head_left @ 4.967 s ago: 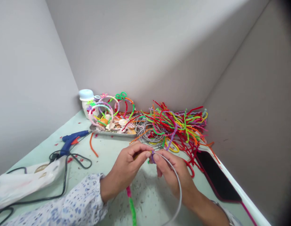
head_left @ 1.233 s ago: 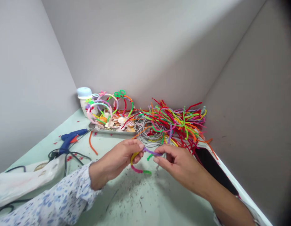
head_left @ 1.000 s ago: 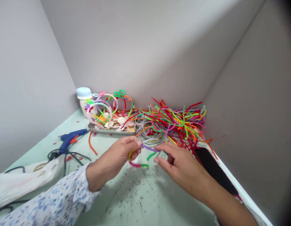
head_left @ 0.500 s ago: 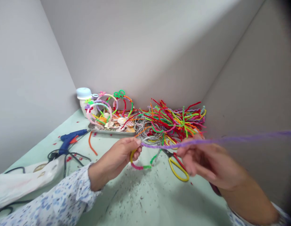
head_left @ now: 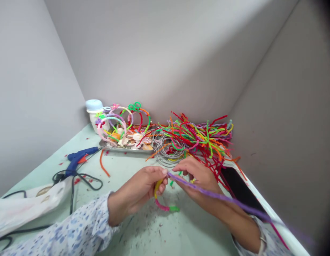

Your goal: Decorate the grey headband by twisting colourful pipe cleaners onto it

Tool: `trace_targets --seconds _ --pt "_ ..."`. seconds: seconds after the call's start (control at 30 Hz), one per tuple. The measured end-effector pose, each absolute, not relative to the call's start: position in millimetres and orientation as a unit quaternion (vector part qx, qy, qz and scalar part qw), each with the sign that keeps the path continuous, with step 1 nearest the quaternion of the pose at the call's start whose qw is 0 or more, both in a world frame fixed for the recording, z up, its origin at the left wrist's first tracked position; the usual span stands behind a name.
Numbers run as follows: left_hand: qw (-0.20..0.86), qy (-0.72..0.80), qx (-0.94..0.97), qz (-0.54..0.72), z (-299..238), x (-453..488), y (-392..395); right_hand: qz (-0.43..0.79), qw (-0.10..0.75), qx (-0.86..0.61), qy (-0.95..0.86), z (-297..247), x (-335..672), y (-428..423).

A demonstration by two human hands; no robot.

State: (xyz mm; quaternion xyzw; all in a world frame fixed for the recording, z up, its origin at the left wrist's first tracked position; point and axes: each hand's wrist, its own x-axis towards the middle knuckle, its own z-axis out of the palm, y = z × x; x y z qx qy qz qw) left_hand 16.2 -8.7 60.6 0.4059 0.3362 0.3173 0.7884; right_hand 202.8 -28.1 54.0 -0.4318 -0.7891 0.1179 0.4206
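My left hand (head_left: 145,183) is closed in a pinch on a curved band wrapped in fuzzy pipe cleaner. The band (head_left: 162,207) hangs below the fingers in yellow, pink and green sections. A long purple pipe cleaner (head_left: 220,196) starts at the left fingertips and runs right, lying across my right thumb and wrist. Close beside the left fingertips, my right hand (head_left: 202,181) has its index finger and thumb apart, touching the purple pipe cleaner. Scissors are mostly hidden behind the right hand.
Behind the hands are coiled grey wires (head_left: 168,151) and heaped pipe cleaners (head_left: 202,137). A metal tray (head_left: 127,150) of shells carries finished headbands (head_left: 111,129), beside a white bottle (head_left: 97,117). Left are a blue glue gun (head_left: 74,161) and a plastic bag (head_left: 42,208); right, a black phone (head_left: 242,188).
My right hand has moved left, up to the left fingertips. The purple pipe cleaner now slopes down over the right wrist. The left hand and band have shifted slightly right and down.
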Motion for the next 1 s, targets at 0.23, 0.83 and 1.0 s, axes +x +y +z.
trace_targets --seconds 0.23,0.83,1.0 --pt "0.757 0.351 0.448 0.320 62.4 19.1 -12.1 0.059 0.422 -0.367 -0.827 48.5 202.9 -26.0" --pt "0.628 0.441 0.544 0.340 64.4 22.3 -18.8 -0.012 0.435 -0.327 -0.839 43.1 205.1 -22.4" --pt "0.613 0.446 0.558 0.339 62.8 22.7 -19.3 0.022 0.440 -0.331 -0.835 43.1 203.3 -26.6"
